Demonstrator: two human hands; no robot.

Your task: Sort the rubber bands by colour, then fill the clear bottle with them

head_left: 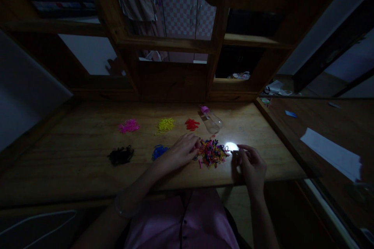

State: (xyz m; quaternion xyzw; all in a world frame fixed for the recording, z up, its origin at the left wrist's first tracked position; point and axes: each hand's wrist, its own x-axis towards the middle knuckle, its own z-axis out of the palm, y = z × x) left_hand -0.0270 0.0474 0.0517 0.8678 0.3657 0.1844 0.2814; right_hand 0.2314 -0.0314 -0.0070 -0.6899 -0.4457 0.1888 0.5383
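Note:
A mixed heap of small coloured loops (212, 152), which look like rubber bands, lies between my hands. My left hand (182, 151) rests at the heap's left edge, its fingers bent and pressed together; whatever they pinch is hidden. On the heap's right side, my right hand (253, 163) is closed, thumb against fingers, by a bright spot of light; a small dark thing at its fingertips is too unclear to name. Sorted by colour are a pink pile (129, 126), a yellow pile (165, 125), a red pile (192, 124), a black pile (120, 155) and a blue pile (159, 151), partly behind my left hand.
A clear bottle with a pink cap (212, 120) lies behind the heap on the wooden desk (87, 175). Shelving (172, 44) rises along the desk's back. To the right, white papers (331, 153) lie on another wooden surface. The room is dim.

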